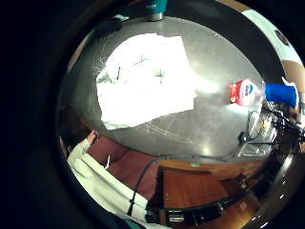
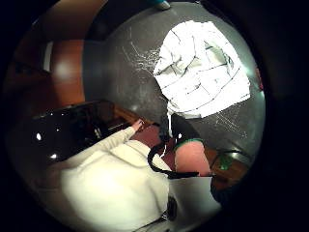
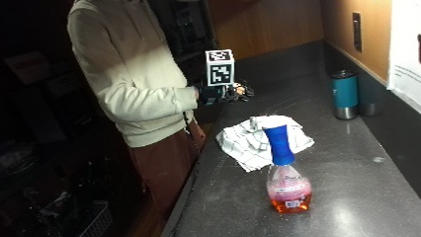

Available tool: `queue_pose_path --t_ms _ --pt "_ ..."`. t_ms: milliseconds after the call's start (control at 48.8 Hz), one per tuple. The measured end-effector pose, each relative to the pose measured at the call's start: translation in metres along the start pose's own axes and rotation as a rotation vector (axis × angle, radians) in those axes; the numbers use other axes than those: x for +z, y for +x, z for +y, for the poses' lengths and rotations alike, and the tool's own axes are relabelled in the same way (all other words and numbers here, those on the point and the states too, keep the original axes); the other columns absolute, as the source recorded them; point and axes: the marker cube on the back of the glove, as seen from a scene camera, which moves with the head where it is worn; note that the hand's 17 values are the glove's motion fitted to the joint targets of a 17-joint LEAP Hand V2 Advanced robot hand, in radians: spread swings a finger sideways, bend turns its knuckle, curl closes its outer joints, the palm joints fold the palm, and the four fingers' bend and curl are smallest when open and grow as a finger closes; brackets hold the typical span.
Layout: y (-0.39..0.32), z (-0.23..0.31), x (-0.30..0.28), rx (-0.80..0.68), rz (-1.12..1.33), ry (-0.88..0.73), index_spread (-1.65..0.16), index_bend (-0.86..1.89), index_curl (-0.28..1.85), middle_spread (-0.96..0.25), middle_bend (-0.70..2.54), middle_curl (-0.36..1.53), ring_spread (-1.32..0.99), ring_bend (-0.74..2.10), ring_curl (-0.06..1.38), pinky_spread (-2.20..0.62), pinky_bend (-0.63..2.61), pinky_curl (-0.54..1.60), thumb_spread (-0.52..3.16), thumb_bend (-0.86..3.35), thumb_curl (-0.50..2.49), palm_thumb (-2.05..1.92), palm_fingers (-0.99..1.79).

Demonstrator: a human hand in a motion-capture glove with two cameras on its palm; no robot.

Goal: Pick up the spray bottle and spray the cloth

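In the outside view a spray bottle (image 3: pixel 287 174) with a blue sprayer top and orange-pink liquid stands upright on the dark counter (image 3: pixel 355 148). Just behind it lies a crumpled white checked cloth (image 3: pixel 253 139). My gloved right hand (image 3: pixel 224 94) hovers in the air over the counter's left edge, well above the cloth and apart from both things, its fingers relaxed and holding nothing. The little finger side palm view looks down on the cloth (image 1: pixel 143 78) and the bottle (image 1: pixel 252 91). The thumb side palm view shows the cloth (image 2: pixel 203 67) only.
A teal tumbler (image 3: pixel 345 94) stands at the back of the counter near the wall, seen also as a tumbler (image 1: pixel 156 8) beyond the cloth. The person's bare left hand (image 1: pixel 90 137) hangs beside the counter's front edge.
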Motion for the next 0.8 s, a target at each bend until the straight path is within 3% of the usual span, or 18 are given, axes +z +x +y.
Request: queue_pose_path --t_ms 184,471,799 --pt "0.005 0.000 -0.010 -0.026 -0.030 0.070 -0.26 0.19 0.17 -0.02 0.28 0.15 -0.01 0.21 0.10 0.09 0.34 0.17 0.72 0.28 0.21 0.59 0.36" --pt "0.025 0.013 -0.031 -0.028 -0.055 0.162 -0.32 0.16 0.24 -0.03 0.26 0.23 -0.02 0.21 0.16 0.11 0.30 0.23 0.91 0.17 0.32 0.67 0.38" --pt "0.078 0.027 -0.064 0.114 -0.248 0.485 -0.32 0.13 0.26 -0.03 0.25 0.29 -0.03 0.24 0.22 0.11 0.29 0.28 0.96 0.05 0.39 0.73 0.40"
